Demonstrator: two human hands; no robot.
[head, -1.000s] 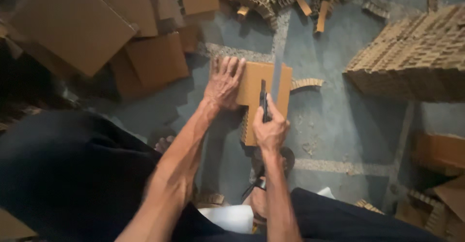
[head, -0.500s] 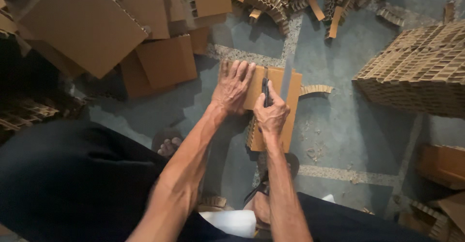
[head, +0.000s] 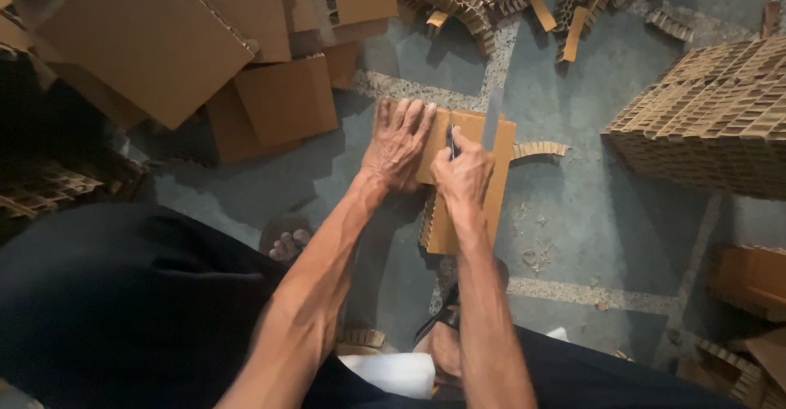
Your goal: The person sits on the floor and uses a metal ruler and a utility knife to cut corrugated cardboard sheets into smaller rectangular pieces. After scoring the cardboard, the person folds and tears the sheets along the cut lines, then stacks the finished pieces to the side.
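Left hand flat on brown cardboard slab; right hand grips knife.

One honeycomb cardboard slab beneath my two hands, left hand and right hand; one knife; one curved offcut strip.

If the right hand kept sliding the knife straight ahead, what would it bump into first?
Probably the far edge of the cardboard piece, then bare floor; the right hand points toward the cardboard scraps beyond.
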